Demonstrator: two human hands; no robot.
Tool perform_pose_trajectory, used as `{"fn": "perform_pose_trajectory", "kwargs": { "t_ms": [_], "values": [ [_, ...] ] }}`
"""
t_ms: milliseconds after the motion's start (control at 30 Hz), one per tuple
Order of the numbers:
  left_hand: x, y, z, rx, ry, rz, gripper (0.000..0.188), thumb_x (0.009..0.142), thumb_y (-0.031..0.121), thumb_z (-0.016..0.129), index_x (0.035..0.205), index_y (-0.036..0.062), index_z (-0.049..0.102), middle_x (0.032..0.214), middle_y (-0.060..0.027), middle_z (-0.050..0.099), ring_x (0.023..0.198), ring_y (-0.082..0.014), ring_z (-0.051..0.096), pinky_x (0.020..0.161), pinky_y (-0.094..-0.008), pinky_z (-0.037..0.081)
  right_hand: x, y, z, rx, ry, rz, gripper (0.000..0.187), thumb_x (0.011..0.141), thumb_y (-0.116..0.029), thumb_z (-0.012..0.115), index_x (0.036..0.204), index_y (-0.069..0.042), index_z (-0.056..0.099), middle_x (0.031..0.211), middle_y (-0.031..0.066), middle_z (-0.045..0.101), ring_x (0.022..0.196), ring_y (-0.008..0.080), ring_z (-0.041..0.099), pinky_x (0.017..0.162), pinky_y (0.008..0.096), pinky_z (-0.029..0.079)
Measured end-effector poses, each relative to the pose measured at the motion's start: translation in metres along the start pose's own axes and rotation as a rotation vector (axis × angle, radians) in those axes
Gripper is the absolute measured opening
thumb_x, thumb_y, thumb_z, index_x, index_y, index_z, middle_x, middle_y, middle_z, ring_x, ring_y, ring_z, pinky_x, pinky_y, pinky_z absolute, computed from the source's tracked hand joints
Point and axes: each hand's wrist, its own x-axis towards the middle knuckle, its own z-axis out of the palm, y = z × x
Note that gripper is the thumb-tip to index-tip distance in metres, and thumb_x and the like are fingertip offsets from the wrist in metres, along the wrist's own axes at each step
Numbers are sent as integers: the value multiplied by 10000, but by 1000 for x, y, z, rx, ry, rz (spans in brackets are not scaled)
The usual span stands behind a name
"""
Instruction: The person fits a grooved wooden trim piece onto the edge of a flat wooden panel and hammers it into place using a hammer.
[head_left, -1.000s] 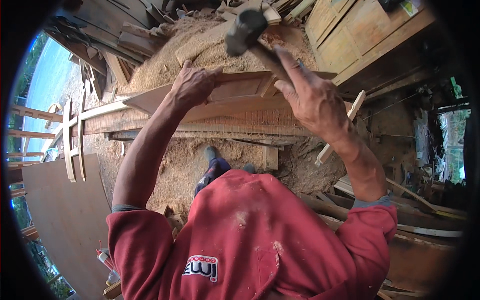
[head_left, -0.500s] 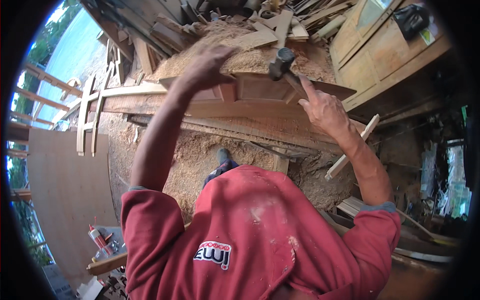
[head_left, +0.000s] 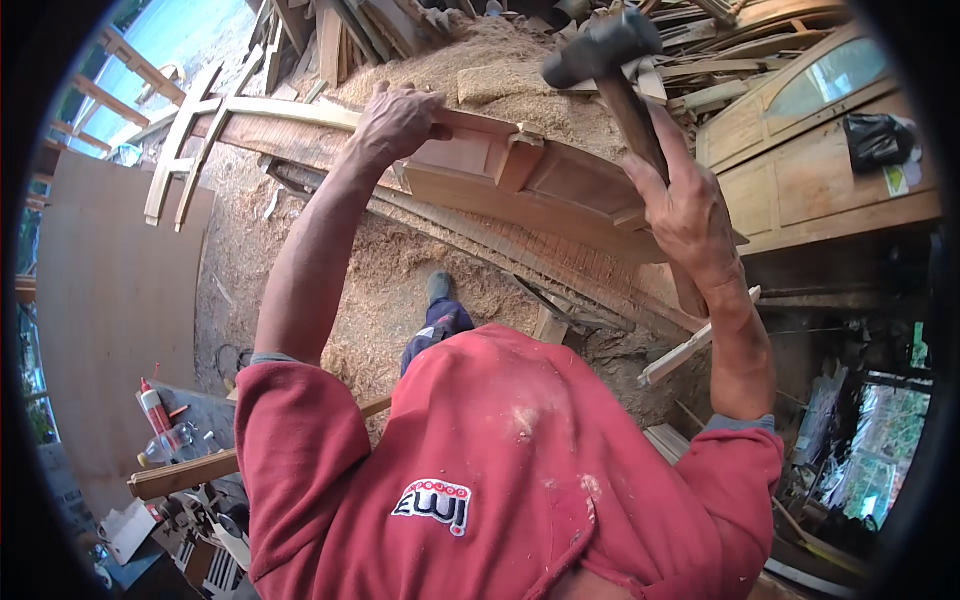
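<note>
A wooden panel door stands on its edge across a long workbench plank in front of me. My left hand is closed over the top edge of its left end, fingers curled around the wood. Up on the right, my right hand grips the handle of a heavy hammer. The dark metal head is raised above the door's far side, apart from the wood. A short wooden block projects at the door's top edge, between the two hands.
Sawdust and shavings cover the floor, with scrap wood piled behind. Another glazed door leans at the right, and a plywood sheet stands left. A glue bottle is at lower left. A loose batten lies near my right forearm.
My left hand has come down onto the door's left end and closed on it. The hammer has risen with my right hand. The door appears tilted, its right end lower in view.
</note>
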Motion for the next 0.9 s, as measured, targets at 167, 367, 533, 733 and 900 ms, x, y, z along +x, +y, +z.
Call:
{"fn": "perform_pose_trajectory", "kwargs": {
  "t_ms": [167, 367, 533, 733, 900],
  "values": [
    [-2, 1, -3, -15, 67, -13, 336, 871, 383, 753, 1059, 110, 697, 934, -65, 735, 1020, -256, 642, 980, -442, 401, 34, -30, 32, -136, -260, 60, 562, 1011, -256, 585, 1506, -65, 400, 944, 272, 691, 830, 462, 697, 741, 525, 548],
    [7, 0, -10, -52, -38, 38, 358, 838, 468, 758, 1023, 166, 710, 925, -81, 733, 1026, -267, 673, 941, -470, 412, 29, -6, 46, -220, -431, -63, 599, 1001, -240, 611, 1527, -78, 372, 953, 262, 699, 782, 446, 694, 704, 539, 544],
    [5, -6, 4, -13, 66, 63, 342, 848, 430, 762, 1000, 131, 696, 879, -88, 729, 933, -269, 688, 928, -459, 444, 47, -31, 39, -37, -109, -31, 575, 998, -240, 617, 1489, -54, 384, 864, 270, 687, 748, 443, 698, 665, 515, 549],
    [7, 4, -4, -129, -103, -70, 313, 860, 390, 765, 973, 106, 698, 842, -86, 728, 839, -275, 697, 918, -434, 472, 36, 1, 65, -223, -425, 22, 615, 993, -258, 602, 1528, -80, 359, 902, 294, 690, 830, 487, 678, 743, 543, 535],
    [12, 0, -15, -12, -150, -10, 383, 905, 466, 699, 1117, 147, 694, 965, -121, 753, 985, -287, 710, 1003, -489, 431, 45, 19, 68, -195, -341, -100, 549, 992, -300, 588, 1460, -51, 441, 955, 294, 697, 890, 488, 690, 770, 558, 554]
  ]
}}
